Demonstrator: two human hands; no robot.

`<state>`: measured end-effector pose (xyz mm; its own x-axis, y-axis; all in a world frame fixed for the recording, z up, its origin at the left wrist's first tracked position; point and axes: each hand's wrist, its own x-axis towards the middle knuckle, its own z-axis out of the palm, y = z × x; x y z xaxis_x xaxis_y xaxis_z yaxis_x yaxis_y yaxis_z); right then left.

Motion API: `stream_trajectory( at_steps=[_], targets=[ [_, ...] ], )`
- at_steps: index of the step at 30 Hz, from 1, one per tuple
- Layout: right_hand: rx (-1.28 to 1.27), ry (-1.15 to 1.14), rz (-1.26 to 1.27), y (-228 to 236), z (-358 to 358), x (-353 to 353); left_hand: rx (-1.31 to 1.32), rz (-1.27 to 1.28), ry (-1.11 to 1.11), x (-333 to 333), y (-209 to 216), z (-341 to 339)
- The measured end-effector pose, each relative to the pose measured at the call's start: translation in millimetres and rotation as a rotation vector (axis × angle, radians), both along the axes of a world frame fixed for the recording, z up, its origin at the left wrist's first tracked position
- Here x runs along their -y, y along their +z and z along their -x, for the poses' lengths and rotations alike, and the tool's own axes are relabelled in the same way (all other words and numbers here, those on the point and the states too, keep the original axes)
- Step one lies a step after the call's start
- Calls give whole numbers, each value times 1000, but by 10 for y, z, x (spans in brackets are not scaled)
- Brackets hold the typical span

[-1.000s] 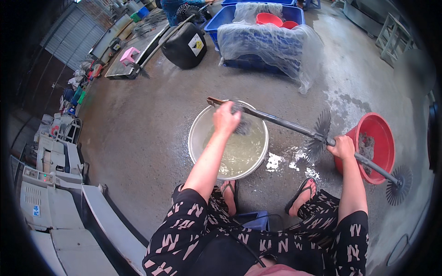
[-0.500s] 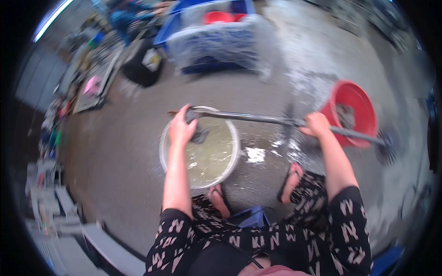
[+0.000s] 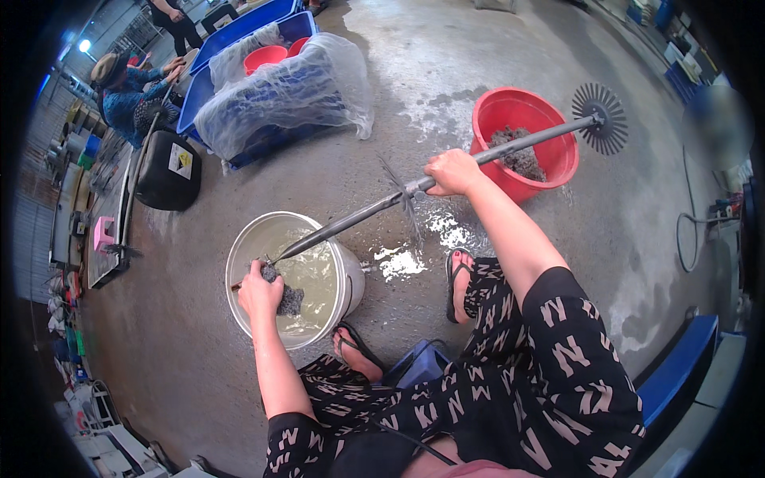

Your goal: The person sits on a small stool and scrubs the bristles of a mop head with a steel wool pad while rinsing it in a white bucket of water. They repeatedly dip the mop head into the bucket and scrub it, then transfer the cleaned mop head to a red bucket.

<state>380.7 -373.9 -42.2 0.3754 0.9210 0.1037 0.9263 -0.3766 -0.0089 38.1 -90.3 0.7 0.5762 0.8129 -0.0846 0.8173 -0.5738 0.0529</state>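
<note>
A long grey metal rod point(image 3: 343, 225) slants across in front of me, from the near left up to the far right. Around its middle my right hand point(image 3: 453, 172) is closed. A flat spoked disc point(image 3: 602, 119) caps its far end, and a smaller bladed ring point(image 3: 406, 199) sits just left of my right hand. My left hand point(image 3: 260, 291) is closed on a dark grey wad point(image 3: 292, 301) at the rod's lower end, over a white bucket point(image 3: 351, 280) of cloudy water point(image 3: 320, 275). Whether the wad is cloth or scourer I cannot tell.
A red bucket point(image 3: 480, 119) holding grey clumps point(image 3: 526, 166) lies under the rod's far half. Blue crates point(image 3: 191, 111) draped with clear plastic point(image 3: 279, 111) stand far left, beside a black jerrycan point(image 3: 167, 171) and a seated person point(image 3: 127, 99). The concrete floor point(image 3: 175, 319) is wet.
The view has turned and sharpened. The rod, earlier nearly level, now rises to the right, its spoked disc beyond the red bucket. Both hands keep their holds.
</note>
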Motion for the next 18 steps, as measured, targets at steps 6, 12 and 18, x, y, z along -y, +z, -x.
stream_trajectory(
  at_steps=[6, 12, 18],
  targets=[
    [-105, -85, 150, -75, -82, -60, 72, -43, 45, 132, 29, 83],
    [-144, -967, -739, 628, -193, 681, 118, -53, 107, 191, 58, 155],
    [-922, -1865, -1188, -1119, -827, 2155, 144, -20, 85, 235, 32, 109]
  ],
)
